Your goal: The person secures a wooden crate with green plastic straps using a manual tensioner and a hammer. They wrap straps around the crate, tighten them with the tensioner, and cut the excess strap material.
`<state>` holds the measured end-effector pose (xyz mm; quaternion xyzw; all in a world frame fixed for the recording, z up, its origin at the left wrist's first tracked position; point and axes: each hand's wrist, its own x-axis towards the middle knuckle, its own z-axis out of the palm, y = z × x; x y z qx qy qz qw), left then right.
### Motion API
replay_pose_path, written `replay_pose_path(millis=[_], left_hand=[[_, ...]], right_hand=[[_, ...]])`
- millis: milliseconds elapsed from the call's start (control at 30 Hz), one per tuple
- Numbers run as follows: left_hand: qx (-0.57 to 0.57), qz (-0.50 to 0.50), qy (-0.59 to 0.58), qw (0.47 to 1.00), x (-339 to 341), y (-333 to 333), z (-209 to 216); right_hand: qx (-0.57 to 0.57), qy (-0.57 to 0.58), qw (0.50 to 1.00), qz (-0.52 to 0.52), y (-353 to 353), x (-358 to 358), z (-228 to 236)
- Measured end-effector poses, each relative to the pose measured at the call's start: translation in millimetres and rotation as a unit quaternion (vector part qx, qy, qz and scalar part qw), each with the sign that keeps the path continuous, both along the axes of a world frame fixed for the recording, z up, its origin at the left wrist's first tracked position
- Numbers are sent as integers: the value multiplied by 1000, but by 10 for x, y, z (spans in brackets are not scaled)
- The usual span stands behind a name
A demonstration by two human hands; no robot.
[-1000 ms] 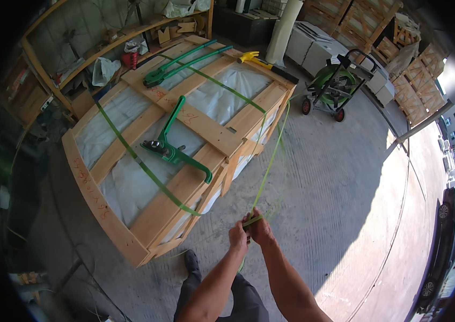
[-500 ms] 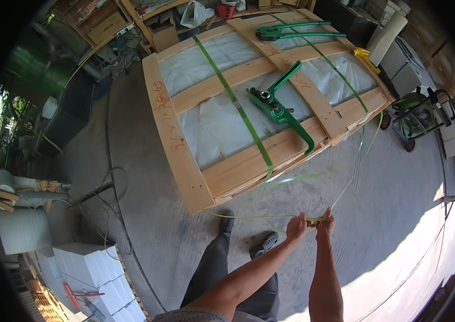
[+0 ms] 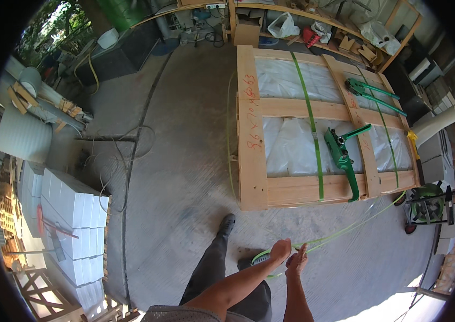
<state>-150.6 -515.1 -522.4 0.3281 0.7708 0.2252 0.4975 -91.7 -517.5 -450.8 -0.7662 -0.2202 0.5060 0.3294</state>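
Observation:
Both hands are low in front of me, close together above my right shoe. My left hand [image 3: 281, 250] is closed on a thin green packing strap [image 3: 345, 233]. Just right of it and slightly lower, my right hand [image 3: 297, 260] is closed on the same strap. One length runs right toward the crate's near right corner; a loop hangs by my shoe. Ahead stands a wooden crate [image 3: 251, 188] with white wrapping inside its slats. Two green straps cross its top. A green strap tensioner [image 3: 340, 152] and a long-handled green sealer [image 3: 357, 87] lie on it.
A wheeled strap cart [image 3: 428, 206] stands right of the crate. White blocks [image 3: 72, 220] are stacked at left, with a foam roll [image 3: 23, 137] behind. Loose strap [image 3: 131, 155] lies coiled on the floor. A cluttered shelf [image 3: 313, 19] runs along the back.
My view has turned left, so the crate now appears further right. Both hands have shifted left and nearer my body, still holding the strap. My right foot has moved nearer.

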Motion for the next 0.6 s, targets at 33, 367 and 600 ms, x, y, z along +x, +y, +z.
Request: replay_pose_path(millis=[33, 367, 600], left_hand=[[-11, 8, -20, 1000, -29, -10, 79], [-39, 43, -239, 969, -257, -180, 204], [25, -17, -48, 998, -1011, -560, 448]], right_hand=[[-25, 6, 1000, 1, 78, -53, -6], [-93, -4, 996, -5, 103, 69, -382], [-173, 5, 985, 11, -316, -11, -121]])
